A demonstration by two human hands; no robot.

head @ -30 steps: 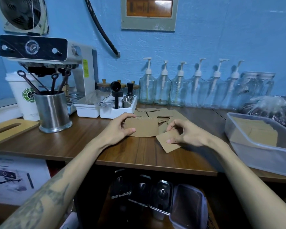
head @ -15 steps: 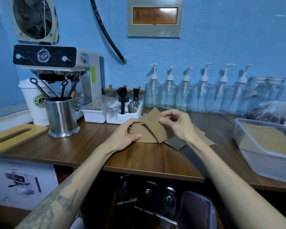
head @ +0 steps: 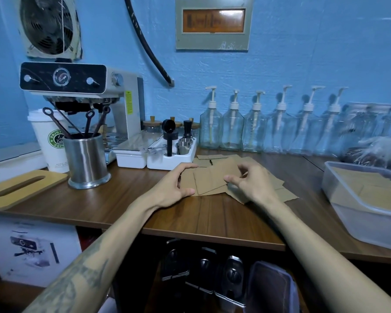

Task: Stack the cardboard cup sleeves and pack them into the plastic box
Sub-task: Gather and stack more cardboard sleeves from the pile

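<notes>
Brown cardboard cup sleeves lie flat in a loose pile [head: 221, 160] at the middle of the wooden counter. My left hand [head: 173, 188] cups the left edge of a small stack [head: 186, 182] between thumb and index finger. On top of that stack lies a sleeve [head: 210, 181], slightly askew. My right hand [head: 250, 184] pinches its right edge, thumb tip on the cardboard. More loose sleeves [head: 284, 194] spread out under and beyond my right wrist. The clear plastic box [head: 357, 213] stands at the right, with flat sleeves [head: 370, 188] inside it.
Left of the pile stand a steel utensil cup [head: 86, 159], a white paper cup [head: 49, 143], an espresso machine [head: 81, 91] and a white tool tray [head: 171, 158]. Pump bottles [head: 255, 129] line the wall. A wooden lid [head: 20, 188] lies far left.
My right hand has carried a sleeve over from the right and laid it onto the stack that my left hand holds. The view has tilted up slightly.
</notes>
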